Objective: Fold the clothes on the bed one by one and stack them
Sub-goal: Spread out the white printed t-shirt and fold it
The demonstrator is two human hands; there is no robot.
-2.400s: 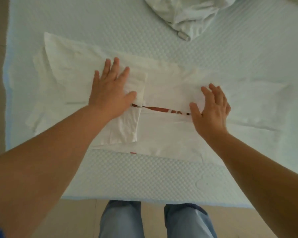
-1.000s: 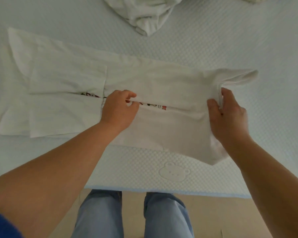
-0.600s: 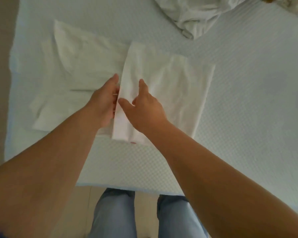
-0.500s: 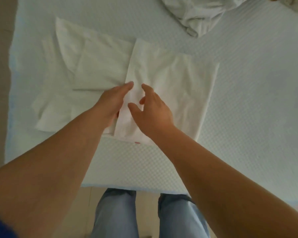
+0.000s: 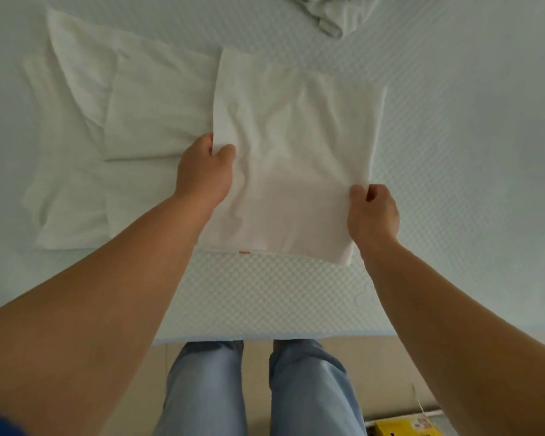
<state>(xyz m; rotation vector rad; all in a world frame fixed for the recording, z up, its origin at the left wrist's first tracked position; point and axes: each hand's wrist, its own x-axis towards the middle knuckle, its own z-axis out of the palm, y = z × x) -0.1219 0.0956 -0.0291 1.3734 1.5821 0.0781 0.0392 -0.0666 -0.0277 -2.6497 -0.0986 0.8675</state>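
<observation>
So nearest the bed's edge, the right hand (image 5: pixel 373 212) pinches the right side of the half-folded white shirt (image 5: pixel 299 158), and the left hand (image 5: pixel 204 171) clamps its left edge, probably to square up the fold. Left of it, the unfolded part lies flat on the mattress (image 5: pixel 453 152). Far back sits a crumpled garment (image 5: pixel 331 11), waiting its turn.

White shirt (image 5: pixel 296 158) half folded on a quilted pale bed (image 5: pixel 453 152), left hand (image 5: pixel 203 174) pinching the folded panel's left edge, right hand (image 5: pixel 372 212) gripping its right edge, crumpled white garment (image 5: pixel 334 11) at top, blue-jeaned legs (image 5: pixel 258 388) below
</observation>
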